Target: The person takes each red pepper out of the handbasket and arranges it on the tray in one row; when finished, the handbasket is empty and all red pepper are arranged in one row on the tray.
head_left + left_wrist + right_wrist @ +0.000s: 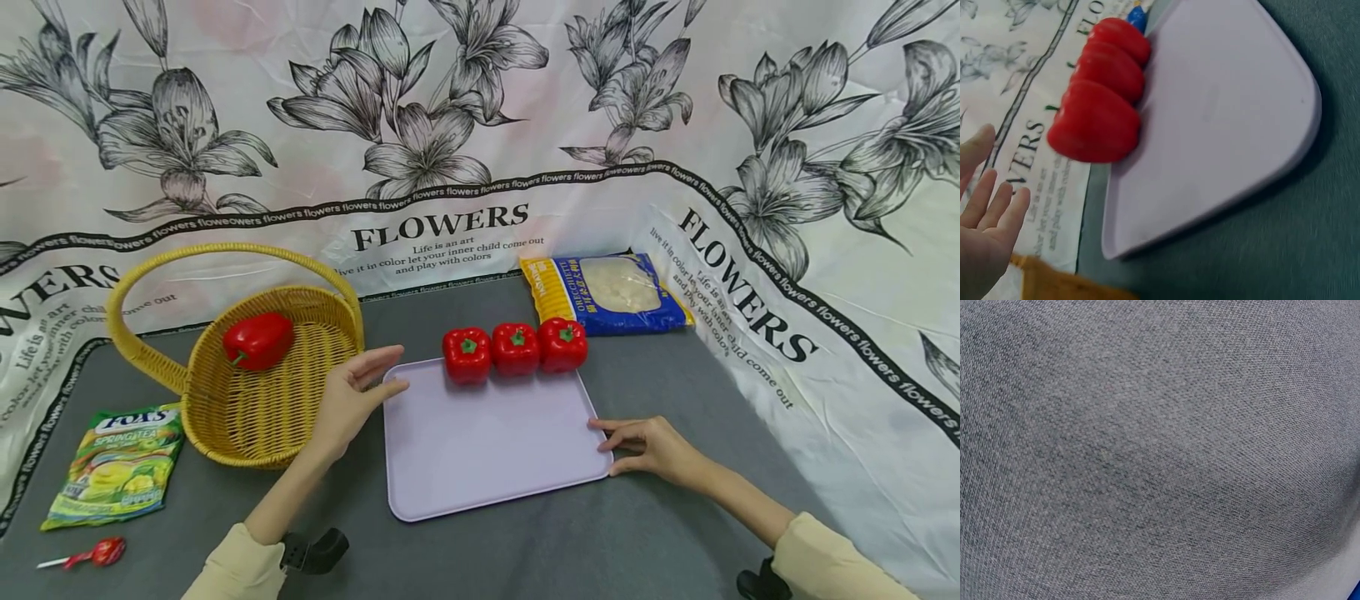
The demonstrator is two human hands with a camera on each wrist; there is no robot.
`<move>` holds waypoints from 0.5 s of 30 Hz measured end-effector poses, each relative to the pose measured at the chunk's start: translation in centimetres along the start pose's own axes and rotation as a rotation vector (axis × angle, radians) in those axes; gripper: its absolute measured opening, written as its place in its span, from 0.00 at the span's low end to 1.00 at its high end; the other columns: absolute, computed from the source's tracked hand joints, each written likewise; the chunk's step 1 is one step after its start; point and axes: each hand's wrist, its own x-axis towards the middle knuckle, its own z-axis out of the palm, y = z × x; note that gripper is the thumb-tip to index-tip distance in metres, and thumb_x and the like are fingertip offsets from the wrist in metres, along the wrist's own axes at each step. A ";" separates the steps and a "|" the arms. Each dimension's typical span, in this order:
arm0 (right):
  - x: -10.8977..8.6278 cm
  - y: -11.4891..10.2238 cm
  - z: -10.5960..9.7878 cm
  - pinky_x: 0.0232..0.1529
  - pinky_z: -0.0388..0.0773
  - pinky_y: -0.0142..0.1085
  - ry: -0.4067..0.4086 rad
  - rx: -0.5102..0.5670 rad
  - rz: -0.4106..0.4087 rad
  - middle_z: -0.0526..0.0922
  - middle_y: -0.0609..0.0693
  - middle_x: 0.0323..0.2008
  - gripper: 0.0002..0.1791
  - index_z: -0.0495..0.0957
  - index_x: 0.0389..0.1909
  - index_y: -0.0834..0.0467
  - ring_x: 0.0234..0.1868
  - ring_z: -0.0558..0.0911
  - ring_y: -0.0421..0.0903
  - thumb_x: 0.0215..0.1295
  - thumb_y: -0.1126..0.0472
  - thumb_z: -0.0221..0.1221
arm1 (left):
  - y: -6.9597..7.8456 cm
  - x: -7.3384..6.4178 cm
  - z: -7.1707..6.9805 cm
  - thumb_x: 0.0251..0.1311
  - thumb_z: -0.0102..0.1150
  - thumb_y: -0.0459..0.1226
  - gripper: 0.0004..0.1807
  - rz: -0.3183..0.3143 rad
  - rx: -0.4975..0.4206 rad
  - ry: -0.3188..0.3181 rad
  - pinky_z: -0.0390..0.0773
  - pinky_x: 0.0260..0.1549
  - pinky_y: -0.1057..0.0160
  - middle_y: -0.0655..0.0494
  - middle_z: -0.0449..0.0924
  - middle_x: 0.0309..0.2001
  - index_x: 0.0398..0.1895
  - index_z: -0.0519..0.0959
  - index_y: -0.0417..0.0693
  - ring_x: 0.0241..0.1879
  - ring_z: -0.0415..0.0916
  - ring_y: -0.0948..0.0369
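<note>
My right hand (651, 450) holds the right edge of the lilac tray (487, 442), fingers over the rim and thumb by the near corner. In the head view, my left hand (352, 404) is raised between basket and tray, its fingers extended and thumb apart, holding nothing. Three red bell peppers stand in a row along the tray's far edge: a left one (467, 357), a middle one (515, 349) and a right one (563, 345). Another red bell pepper (259, 341) lies in the yellow wicker basket (281, 408). The right wrist view shows mostly grey cloth.
A blue and yellow pasta bag (607, 293) lies behind the peppers. Left of the basket is a green Fox's candy bag (120, 467), with a red lollipop (105, 551) nearer me. The basket's tall handle (236, 248) arches up. A flower-printed cloth (450, 125) hangs behind.
</note>
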 end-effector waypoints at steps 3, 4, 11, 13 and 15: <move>0.0 0.0 -0.1 0.47 0.75 0.21 -0.004 0.002 0.000 0.78 0.67 0.53 0.13 0.85 0.37 0.59 0.53 0.80 0.50 0.49 0.62 0.71 | 0.2 -0.5 -1.2 0.53 0.67 0.27 0.24 0.002 0.022 0.010 0.77 0.49 0.67 0.44 0.78 0.55 0.55 0.76 0.33 0.58 0.74 0.55; 0.0 0.0 -0.1 0.47 0.75 0.21 -0.006 0.002 0.001 0.78 0.67 0.53 0.13 0.85 0.37 0.59 0.53 0.80 0.50 0.49 0.61 0.71 | 0.2 -0.6 -1.6 0.53 0.67 0.27 0.24 0.003 0.029 0.012 0.77 0.49 0.68 0.47 0.79 0.55 0.55 0.76 0.33 0.58 0.74 0.57; -0.1 0.2 0.0 0.47 0.76 0.24 -0.022 0.037 0.016 0.77 0.68 0.53 0.13 0.85 0.38 0.59 0.53 0.80 0.49 0.50 0.62 0.70 | 0.4 -1.4 -5.0 0.56 0.65 0.28 0.23 0.023 0.079 -0.021 0.76 0.49 0.71 0.54 0.80 0.54 0.57 0.76 0.34 0.55 0.76 0.64; -0.1 0.3 0.0 0.47 0.76 0.24 -0.027 0.043 0.026 0.76 0.68 0.54 0.13 0.84 0.38 0.59 0.54 0.79 0.49 0.50 0.62 0.70 | 0.5 -1.4 -6.3 0.56 0.64 0.27 0.24 0.032 0.074 -0.063 0.76 0.48 0.71 0.53 0.79 0.55 0.58 0.74 0.33 0.55 0.76 0.65; -0.1 0.3 0.0 0.47 0.76 0.24 -0.029 0.046 0.035 0.77 0.68 0.54 0.12 0.84 0.38 0.59 0.55 0.79 0.48 0.50 0.62 0.70 | 0.6 -1.3 -7.9 0.56 0.63 0.25 0.25 0.038 0.076 -0.120 0.77 0.48 0.71 0.54 0.79 0.56 0.59 0.73 0.32 0.55 0.76 0.65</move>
